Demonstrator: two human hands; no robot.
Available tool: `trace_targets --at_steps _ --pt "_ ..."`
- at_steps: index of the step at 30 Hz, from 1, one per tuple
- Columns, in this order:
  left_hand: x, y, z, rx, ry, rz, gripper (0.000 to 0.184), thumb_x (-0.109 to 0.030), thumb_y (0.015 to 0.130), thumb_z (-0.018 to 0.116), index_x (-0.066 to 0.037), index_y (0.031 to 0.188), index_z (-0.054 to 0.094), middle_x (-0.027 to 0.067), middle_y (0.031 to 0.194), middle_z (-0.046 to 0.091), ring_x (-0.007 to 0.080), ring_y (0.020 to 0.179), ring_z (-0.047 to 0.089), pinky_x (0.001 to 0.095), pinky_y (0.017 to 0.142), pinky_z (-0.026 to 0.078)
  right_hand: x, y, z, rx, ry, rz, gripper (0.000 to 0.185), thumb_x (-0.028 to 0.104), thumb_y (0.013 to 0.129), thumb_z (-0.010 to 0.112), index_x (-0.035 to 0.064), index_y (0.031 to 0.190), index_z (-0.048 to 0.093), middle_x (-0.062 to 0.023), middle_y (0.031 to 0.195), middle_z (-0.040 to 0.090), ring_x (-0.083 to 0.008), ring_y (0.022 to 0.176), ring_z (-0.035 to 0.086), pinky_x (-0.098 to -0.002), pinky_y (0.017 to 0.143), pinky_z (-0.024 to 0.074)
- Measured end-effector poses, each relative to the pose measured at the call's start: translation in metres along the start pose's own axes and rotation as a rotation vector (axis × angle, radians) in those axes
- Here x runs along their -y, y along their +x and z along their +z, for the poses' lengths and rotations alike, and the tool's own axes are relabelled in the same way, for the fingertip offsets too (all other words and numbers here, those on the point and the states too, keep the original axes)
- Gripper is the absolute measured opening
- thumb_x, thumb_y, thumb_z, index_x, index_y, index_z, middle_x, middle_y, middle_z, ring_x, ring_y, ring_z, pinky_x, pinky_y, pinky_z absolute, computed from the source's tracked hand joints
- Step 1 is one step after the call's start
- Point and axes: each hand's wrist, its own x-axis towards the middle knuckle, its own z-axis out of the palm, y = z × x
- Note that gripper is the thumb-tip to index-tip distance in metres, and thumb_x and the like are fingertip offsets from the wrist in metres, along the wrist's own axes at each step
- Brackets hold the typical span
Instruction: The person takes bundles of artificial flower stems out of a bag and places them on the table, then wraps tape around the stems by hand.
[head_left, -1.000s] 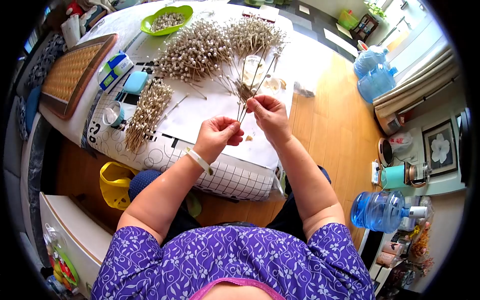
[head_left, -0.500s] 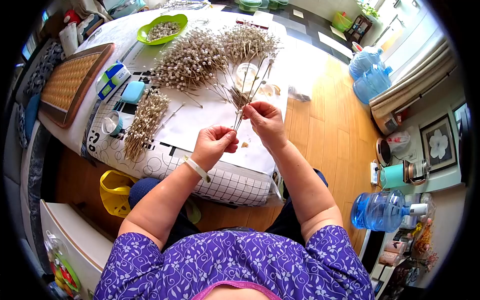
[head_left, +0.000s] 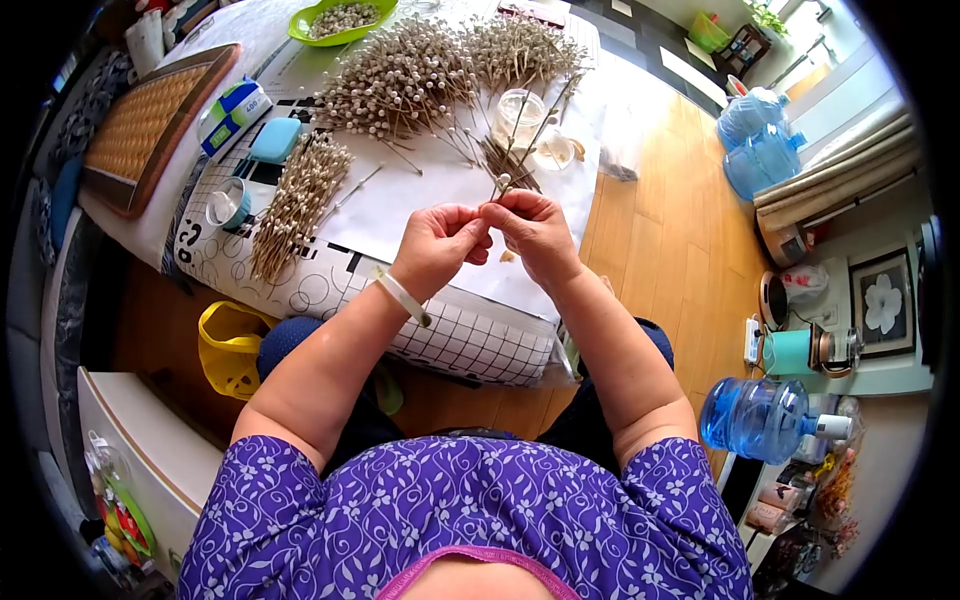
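Observation:
My left hand (head_left: pixel 444 243) and my right hand (head_left: pixel 536 232) meet over the near edge of the table, fingertips pinched together. Thin dried flower stems (head_left: pixel 517 140) with small buds rise from between them, a white bud (head_left: pixel 502 183) just above the fingertips. The stems' lower ends are hidden by my fingers. Just beyond lie a small heap of brown stem pieces (head_left: pixel 510 165) and an open clear jar (head_left: pixel 518 115). A large pile of white-budded dried stems (head_left: pixel 395 80) spreads farther back, and a smaller bundle (head_left: pixel 300 200) lies left of my left hand.
On the left of the table are a blue-lidded box (head_left: pixel 276 140), a tissue pack (head_left: pixel 234 118), a small tub (head_left: pixel 228 203) and a woven mat (head_left: pixel 160 125). A green bowl (head_left: pixel 342 22) of loose buds stands at the back. A yellow bag (head_left: pixel 230 350) sits below the table edge.
My hands have come together, the right moving down beside the left. The white bud is now close above my fingertips. The whole view has shifted slightly.

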Motion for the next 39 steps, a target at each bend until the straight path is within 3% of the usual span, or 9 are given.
trace_targets --at_steps 9,15,18,21,23,27,29,33,39 --pt "-0.011 -0.002 -0.009 0.168 -0.179 -0.206 0.014 -0.016 0.08 0.06 -0.002 0.083 0.061 0.0058 0.071 0.061 0.0113 0.058 0.058 0.0236 0.057 0.05 0.011 -0.003 -0.001 0.126 0.103 0.028 0.011 0.009 0.076 0.064 0.0032 0.071 0.057 0.0005 0.065 0.056 -0.0033 0.058 0.046 -0.0167 0.05 0.0354" --pt "-0.004 -0.002 -0.01 0.104 -0.148 -0.1 0.013 -0.013 0.079 0.061 -0.001 0.083 0.061 0.0068 0.07 0.061 0.0114 0.058 0.059 0.0232 0.055 0.05 0.009 0.0 -0.003 0.124 -0.09 -0.056 0.01 0.009 0.078 0.062 0.002 0.072 0.059 -0.0002 0.068 0.057 -0.0047 0.06 0.049 -0.0185 0.054 0.0393" --pt "-0.011 -0.001 -0.013 0.014 -0.078 -0.012 0.011 -0.011 0.079 0.061 0.0 0.082 0.06 0.0073 0.069 0.061 0.0114 0.057 0.059 0.023 0.053 0.05 0.036 0.003 -0.029 -0.062 -0.037 -0.045 0.009 0.011 0.078 0.062 0.0027 0.081 0.063 0.0009 0.068 0.057 -0.0035 0.06 0.048 -0.0179 0.054 0.0388" --pt "-0.021 -0.003 -0.017 -0.049 -0.055 0.027 0.01 -0.009 0.079 0.06 0.001 0.082 0.06 0.0076 0.069 0.061 0.0112 0.057 0.059 0.0227 0.052 0.051 0.035 0.01 -0.077 -0.309 -0.202 -0.128 0.01 0.012 0.079 0.061 0.0017 0.082 0.062 0.0013 0.069 0.057 -0.0033 0.06 0.048 -0.0179 0.053 0.0391" --pt "-0.023 -0.003 -0.017 -0.054 -0.053 0.056 0.01 -0.009 0.079 0.06 0.001 0.082 0.06 0.0077 0.069 0.061 0.0113 0.057 0.059 0.0227 0.053 0.051 0.025 0.014 -0.097 -0.4 -0.568 -0.311 0.013 0.013 0.079 0.059 0.0001 0.081 0.062 0.0013 0.067 0.057 -0.0042 0.06 0.049 -0.018 0.052 0.0399" --pt "-0.022 -0.006 -0.016 -0.056 -0.071 0.062 0.01 -0.01 0.08 0.059 -0.001 0.084 0.06 0.008 0.073 0.062 0.0124 0.063 0.06 0.0238 0.056 0.051 0.018 0.032 -0.105 -0.565 -0.913 -0.248 0.014 0.016 0.075 0.061 0.0028 0.078 0.063 -0.0064 0.067 0.061 -0.0108 0.059 0.056 -0.0231 0.057 0.0432" --pt "-0.023 -0.005 -0.015 -0.052 -0.051 0.074 0.009 -0.011 0.081 0.058 -0.002 0.085 0.06 0.0085 0.077 0.063 0.0132 0.067 0.061 0.0252 0.059 0.052 0.025 0.045 -0.096 -0.68 -1.146 -0.168 0.019 0.024 0.074 0.06 0.006 0.079 0.064 -0.0108 0.073 0.063 -0.0191 0.066 0.06 -0.0291 0.064 0.0458" --pt "-0.024 -0.002 -0.019 -0.06 -0.083 0.07 0.009 -0.01 0.081 0.059 -0.002 0.084 0.06 0.0088 0.076 0.062 0.0129 0.065 0.061 0.0244 0.057 0.052 0.037 0.077 -0.089 -0.467 -1.555 0.105 0.026 0.032 0.069 0.06 0.009 0.08 0.065 -0.0118 0.08 0.063 -0.0264 0.079 0.06 -0.0344 0.076 0.0458" --pt "-0.028 -0.002 -0.02 -0.072 -0.151 0.065 0.01 -0.008 0.079 0.061 0.0 0.084 0.06 0.0079 0.071 0.061 0.012 0.06 0.059 0.0236 0.054 0.052 0.036 0.093 -0.1 -0.327 -1.434 0.211 0.022 0.027 0.064 0.062 0.0082 0.074 0.065 -0.0125 0.075 0.063 -0.024 0.074 0.061 -0.0325 0.07 0.0471"
